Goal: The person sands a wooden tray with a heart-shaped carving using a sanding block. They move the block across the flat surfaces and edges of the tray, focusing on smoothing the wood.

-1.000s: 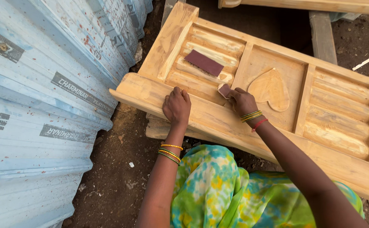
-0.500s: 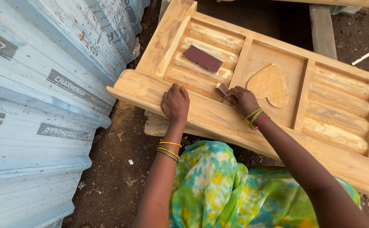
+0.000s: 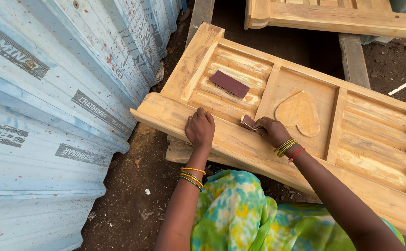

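Right hand [image 3: 271, 131] presses folded sandpaper [image 3: 249, 122] against door panel [image 3: 375, 139] edge.

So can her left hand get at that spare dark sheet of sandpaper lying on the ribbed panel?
Probably yes: the left hand rests on the frame rail, and nothing lies between it and the sandpaper sheet.

Outdoor carpentry yard, informal workshop. Bare dirt ground [image 3: 133, 186] with wood chips, corrugated sheet wall [image 3: 49, 116] alongside. Unfinished carved wooden door panel [image 3: 351, 135] propped on timber blocks, second raw frame [image 3: 342, 16] behind it. Loose sandpaper sheet [image 3: 229, 84] lying on the panel.
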